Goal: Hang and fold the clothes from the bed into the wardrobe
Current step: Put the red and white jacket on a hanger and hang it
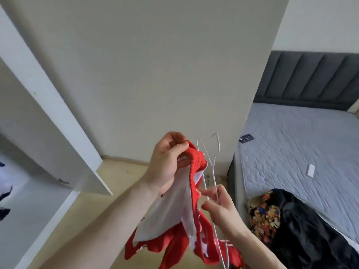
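A red and white garment hangs in front of me. My left hand grips its red collar edge at the top. My right hand pinches a thin white wire hanger, whose hook points up beside the collar. The hanger's lower part runs down along the garment's right side. On the bed at the right lie a black garment and a multicoloured patterned one. The open wardrobe door stands at the left.
A grey padded headboard stands at the bed's far end. A small dark object and a white strip lie on the mattress. White and dark clothes show inside the wardrobe at the far left. A plain wall is straight ahead.
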Available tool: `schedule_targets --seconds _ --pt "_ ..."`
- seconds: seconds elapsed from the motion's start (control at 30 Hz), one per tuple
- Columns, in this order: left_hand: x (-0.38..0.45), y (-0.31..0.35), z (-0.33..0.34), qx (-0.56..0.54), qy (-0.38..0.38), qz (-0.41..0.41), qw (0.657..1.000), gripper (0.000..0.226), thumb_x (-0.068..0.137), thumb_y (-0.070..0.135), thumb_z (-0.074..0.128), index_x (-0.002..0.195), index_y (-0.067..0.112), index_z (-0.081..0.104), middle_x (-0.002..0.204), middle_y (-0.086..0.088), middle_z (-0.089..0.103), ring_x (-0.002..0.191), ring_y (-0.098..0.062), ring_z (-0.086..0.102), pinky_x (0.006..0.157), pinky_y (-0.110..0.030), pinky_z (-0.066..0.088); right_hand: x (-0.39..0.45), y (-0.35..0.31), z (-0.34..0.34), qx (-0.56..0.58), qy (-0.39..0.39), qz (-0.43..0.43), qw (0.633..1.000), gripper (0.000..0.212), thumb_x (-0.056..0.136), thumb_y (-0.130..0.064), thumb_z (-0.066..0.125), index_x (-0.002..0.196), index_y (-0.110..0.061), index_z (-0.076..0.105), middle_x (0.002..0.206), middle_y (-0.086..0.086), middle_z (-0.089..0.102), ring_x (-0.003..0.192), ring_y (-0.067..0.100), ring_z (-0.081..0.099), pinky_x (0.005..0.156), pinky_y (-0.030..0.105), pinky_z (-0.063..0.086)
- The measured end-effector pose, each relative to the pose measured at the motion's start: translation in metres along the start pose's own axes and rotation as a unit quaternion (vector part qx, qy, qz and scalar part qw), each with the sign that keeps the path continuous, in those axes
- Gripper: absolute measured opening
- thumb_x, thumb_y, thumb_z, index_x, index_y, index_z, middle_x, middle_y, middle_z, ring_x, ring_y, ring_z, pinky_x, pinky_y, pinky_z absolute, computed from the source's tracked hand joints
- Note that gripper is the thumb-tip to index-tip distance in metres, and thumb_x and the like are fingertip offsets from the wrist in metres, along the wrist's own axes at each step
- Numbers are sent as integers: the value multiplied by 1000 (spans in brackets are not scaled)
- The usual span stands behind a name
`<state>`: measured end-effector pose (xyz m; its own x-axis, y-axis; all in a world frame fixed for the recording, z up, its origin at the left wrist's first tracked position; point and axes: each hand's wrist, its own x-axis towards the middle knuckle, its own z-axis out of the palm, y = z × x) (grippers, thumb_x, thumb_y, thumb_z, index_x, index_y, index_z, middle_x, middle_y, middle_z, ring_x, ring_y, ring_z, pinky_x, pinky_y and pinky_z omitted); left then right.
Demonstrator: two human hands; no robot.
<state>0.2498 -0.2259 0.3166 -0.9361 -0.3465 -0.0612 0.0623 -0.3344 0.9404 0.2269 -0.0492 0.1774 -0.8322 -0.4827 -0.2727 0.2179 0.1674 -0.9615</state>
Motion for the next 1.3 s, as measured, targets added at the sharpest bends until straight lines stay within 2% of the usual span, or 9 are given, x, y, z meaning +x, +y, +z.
schedule_targets --seconds 0.17,0.33,0.5,0.63,0.77,0.93,1.03,1.17,1.3 --pt "5 14 -25 -23 -1 18 1000 26 99 -8 50 83 12 52 77 -9 59 61 -16 61 59 -26 56 1 -23 43 -35 -46 -48 997 62 67 -57 89 101 -20 52 106 -20 73 83 6 74 70 27 58" --pt "10 24 -68 24 -15 20 999 18 99 -3 55 90 12 58 77 -1 65 68 -14 68 67 -28 60 33 -51 77 17 56 -95 994 25 71 -23 68 65 -25 43 61 -8 43 60 12 41 54 26 38" --pt "-3 -20 -170 134 80 -53 986 18 100 9 60 118 8 62 122 -3 68 112 -22 68 99 -38 55 54 -102 106 17 5 -118 993 18 64 -22 51 67 -23 69 59 -11 64 52 3 56 47 17 43" --pt "-45 -125 -242 270 145 -209 929 29 93 1 60 119 14 61 123 -6 63 104 -19 58 85 -28 45 67 -129 135 -53 -33 -126 990 28 69 -17 45 67 -26 70 63 -8 64 58 9 56 55 28 47" --pt "-96 -214 -265 358 77 -363 857 67 76 7 71 139 13 50 140 -10 57 114 -20 57 82 -25 48 72 -151 149 -65 -57 -137 987 28 66 -15 45 69 -22 72 73 0 70 60 12 59 56 28 47" --pt "-106 -259 -239 423 29 -365 829 98 67 29 82 151 22 32 136 3 51 108 -14 59 81 -22 53 60 -170 158 -59 -99 -134 984 26 64 -13 46 65 -22 71 68 0 71 56 10 58 46 19 43" --pt "-94 -259 -228 436 88 -312 840 82 70 34 75 143 23 40 127 -3 60 105 -23 67 81 -30 56 48 -184 155 -29 -101 -128 986 30 68 -11 47 58 -22 72 56 -2 65 47 12 54 42 18 39" --pt "-83 -248 -248 486 118 -275 821 9 92 27 54 91 24 62 93 -7 76 84 -27 75 68 -30 55 39 -201 131 -5 -65 -104 992 26 62 -15 49 45 -23 67 42 -4 51 33 12 43 36 16 29" --pt "-72 -214 -280 486 147 -264 820 19 97 16 50 81 20 58 99 -13 74 97 -32 69 73 -32 47 49 -193 86 -128 -37 -145 980 22 62 -13 50 62 -24 70 53 -6 58 46 7 52 41 15 37"
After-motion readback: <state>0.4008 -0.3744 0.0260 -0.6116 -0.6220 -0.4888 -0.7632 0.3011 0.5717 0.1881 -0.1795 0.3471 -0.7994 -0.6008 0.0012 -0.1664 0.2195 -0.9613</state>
